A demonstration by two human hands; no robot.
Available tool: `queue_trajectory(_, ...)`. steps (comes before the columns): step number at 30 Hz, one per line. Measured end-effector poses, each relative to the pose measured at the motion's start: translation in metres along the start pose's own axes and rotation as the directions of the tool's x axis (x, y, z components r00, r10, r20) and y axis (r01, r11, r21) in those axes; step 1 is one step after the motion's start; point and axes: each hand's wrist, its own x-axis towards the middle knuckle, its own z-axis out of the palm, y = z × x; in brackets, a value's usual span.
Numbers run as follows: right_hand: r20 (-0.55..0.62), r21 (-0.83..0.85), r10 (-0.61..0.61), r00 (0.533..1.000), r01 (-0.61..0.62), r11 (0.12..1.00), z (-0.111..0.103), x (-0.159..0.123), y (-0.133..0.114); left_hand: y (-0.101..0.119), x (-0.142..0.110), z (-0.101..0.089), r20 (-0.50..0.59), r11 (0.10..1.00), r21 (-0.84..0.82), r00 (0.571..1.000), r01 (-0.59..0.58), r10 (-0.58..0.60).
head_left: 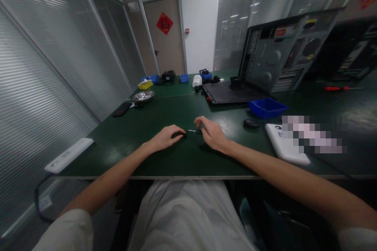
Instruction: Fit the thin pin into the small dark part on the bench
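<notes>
Both my hands rest on the dark green table point(165, 160) close to its near edge. My left hand point(167, 137) is curled, fingers closed around a small black object point(180, 135) that I cannot identify. My right hand point(211, 133) is just to its right, its fingers pinched on a thin, small dark piece with a light shaft point(194, 131) that lies between the two hands. The two hands sit a few centimetres apart.
A blue bin point(268, 108), a black mouse-like object point(251, 123) and a white device point(287, 145) lie at the right. An open computer case point(282, 55) and black panel point(232, 92) stand behind. A metal bowl point(143, 96), phone point(121, 109), white power strip point(69, 155) at left.
</notes>
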Motion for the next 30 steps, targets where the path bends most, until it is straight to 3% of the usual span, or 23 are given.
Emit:
queue_trajectory(4, 0.007, -0.019, -0.026, 1.000, 0.027, 0.999, 0.002, 0.001, 0.006, -0.025, -0.007, -0.015, 0.020, 0.997, 0.027, 0.997, 0.070, -0.070)
queue_trajectory(8, 0.042, -0.042, -0.004, 0.999, 0.006, 0.999, 0.003, 0.001, 0.010, -0.084, -0.033, -0.051, -0.092, 0.949, 0.080, 0.950, 0.306, -0.299)
queue_trajectory(10, 0.052, -0.059, 0.038, 0.998, -0.035, 0.998, 0.004, 0.000, 0.010, -0.120, -0.056, -0.076, -0.204, 0.871, 0.119, 0.870, 0.477, -0.449)
queue_trajectory(14, 0.066, -0.121, 0.146, 0.987, -0.137, 0.983, 0.007, 0.001, 0.013, -0.176, -0.116, -0.126, -0.399, 0.608, 0.233, 0.645, 0.759, -0.652)
queue_trajectory(16, 0.070, -0.139, 0.182, 0.981, -0.172, 0.975, 0.009, 0.002, 0.016, -0.188, -0.146, -0.144, -0.475, 0.480, 0.310, 0.571, 0.821, -0.670)
queue_trajectory(19, 0.100, -0.138, 0.209, 0.973, -0.194, 0.971, 0.010, 0.004, 0.019, -0.191, -0.177, -0.158, -0.541, 0.375, 0.343, 0.508, 0.861, -0.670)
queue_trajectory(22, 0.131, -0.147, 0.210, 0.969, -0.190, 0.971, 0.010, 0.006, 0.019, -0.185, -0.187, -0.161, -0.567, 0.340, 0.359, 0.492, 0.869, -0.661)
queue_trajectory(30, 0.160, -0.144, 0.224, 0.961, -0.202, 0.969, 0.008, 0.006, 0.014, -0.176, -0.177, -0.154, -0.570, 0.319, 0.424, 0.523, 0.848, -0.633)
